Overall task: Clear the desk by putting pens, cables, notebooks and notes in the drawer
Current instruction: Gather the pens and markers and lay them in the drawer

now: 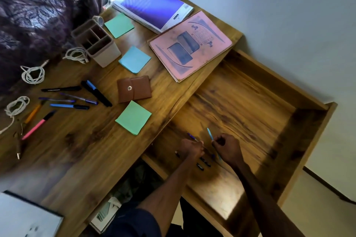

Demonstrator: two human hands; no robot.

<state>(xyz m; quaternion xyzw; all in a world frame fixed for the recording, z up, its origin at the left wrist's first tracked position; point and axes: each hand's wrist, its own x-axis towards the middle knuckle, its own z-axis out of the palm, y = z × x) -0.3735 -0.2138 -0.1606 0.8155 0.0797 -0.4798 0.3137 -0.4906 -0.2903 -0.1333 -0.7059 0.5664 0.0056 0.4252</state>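
Note:
Both my hands are low inside the open wooden drawer [289,90]. My left hand [190,149] grips a dark blue pen [191,136]. My right hand [227,148] grips a light blue pen [209,133]. Dark pen caps or pens [202,163] lie on the drawer floor under my hands. On the desk [81,140] lie several pens [77,100], a pink marker [36,126], three white coiled cables [32,74], sticky-note pads in green [133,117], blue [134,59] and green [119,25], a pink notebook [190,44] and a purple notebook [154,5].
A grey pen holder [98,44] and a brown wallet [134,88] stand mid-desk. A patterned curtain [38,5] hangs at the left edge. A white board or laptop [25,217] lies bottom left. White walls flank the drawer.

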